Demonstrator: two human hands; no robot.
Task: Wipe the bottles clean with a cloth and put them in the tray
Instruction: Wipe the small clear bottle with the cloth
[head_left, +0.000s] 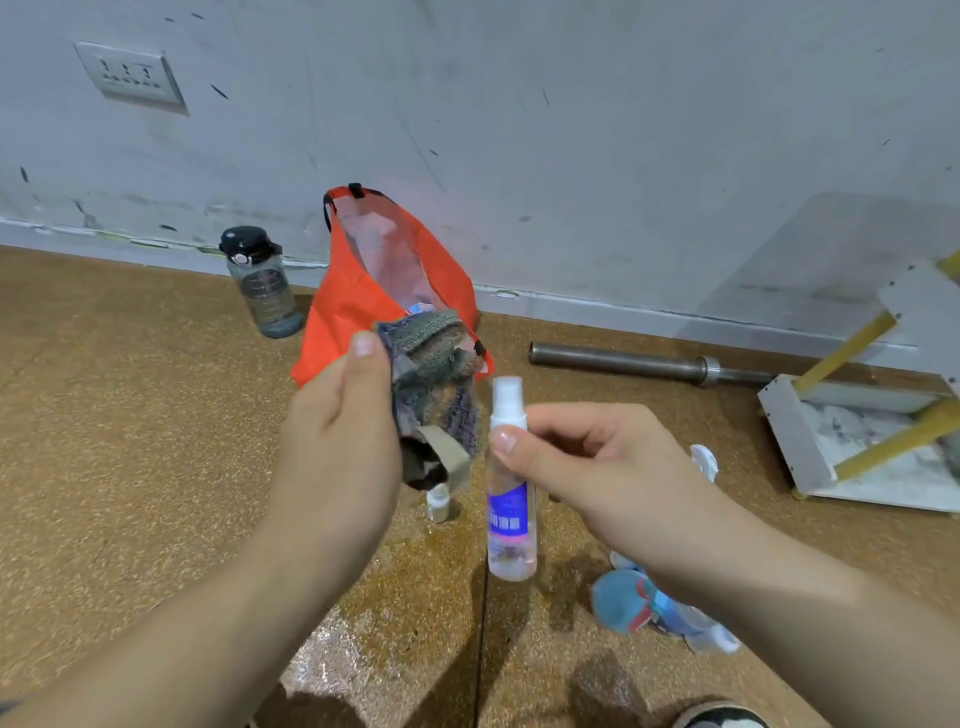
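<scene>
Cloth (431, 374) and spray bottle (509, 509) are both held up off the floor (130, 467) and close together, just apart, which reads as the set-up for a wipe. The bottle hangs upright so its whole body is exposed, and the rag sits bunched level with its upper half. The left hand (337, 436) grips the cloth with the thumb pressed over the top of the bundle; its other fingers are hidden behind. The right hand (597, 457) pinches the bottle by the neck, just under the white spray head, with the thumb in front and the fingers curled behind. Its forearm comes in from the near right. The tray (795, 431) sits on the floor at the far right, well apart. A small bottle (438, 501) stands beneath the cloth and a blue bottle (639, 603) lies near the right forearm, probably next in line.
</scene>
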